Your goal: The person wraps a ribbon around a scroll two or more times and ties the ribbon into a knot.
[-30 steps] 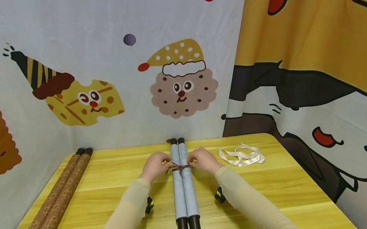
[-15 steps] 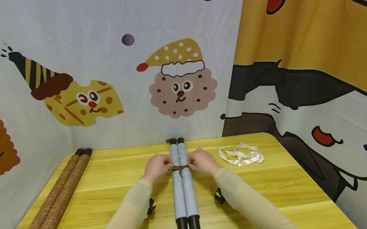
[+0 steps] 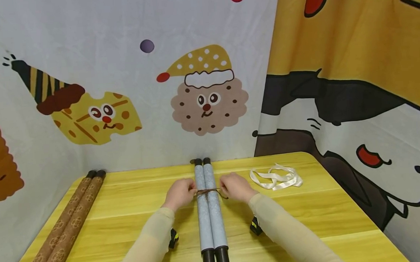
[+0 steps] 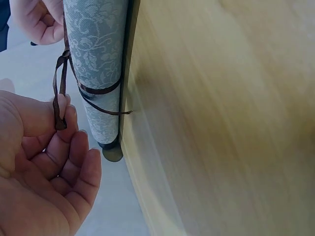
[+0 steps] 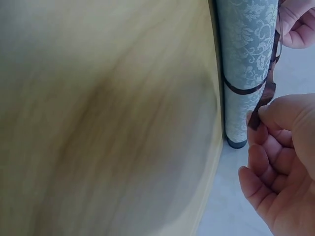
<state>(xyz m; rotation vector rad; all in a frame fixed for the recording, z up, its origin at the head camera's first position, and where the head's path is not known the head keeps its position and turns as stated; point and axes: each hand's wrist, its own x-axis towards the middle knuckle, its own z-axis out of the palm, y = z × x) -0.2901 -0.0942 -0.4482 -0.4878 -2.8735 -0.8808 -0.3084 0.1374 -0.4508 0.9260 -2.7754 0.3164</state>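
Two pale blue rolled scrolls with dark end caps lie side by side on the table. Around their middle runs a thin dark brown ribbon, knotted on top. My left hand, at their left side, pinches a loop of the ribbon between thumb and forefinger. On the other side my right hand pinches another part of the ribbon, which stretches from the knot to its fingertips. White floral patterning shows on the scroll surface in the left wrist view.
Two brown patterned scrolls lie along the left side of the wood-grain table. A loose white ribbon is heaped at the back right. A printed cloth hangs behind the table.
My right hand has drawn a little to the right, away from the scrolls, with ribbon stretching after it. The left hand has shifted slightly toward me. The scrolls stay in place.
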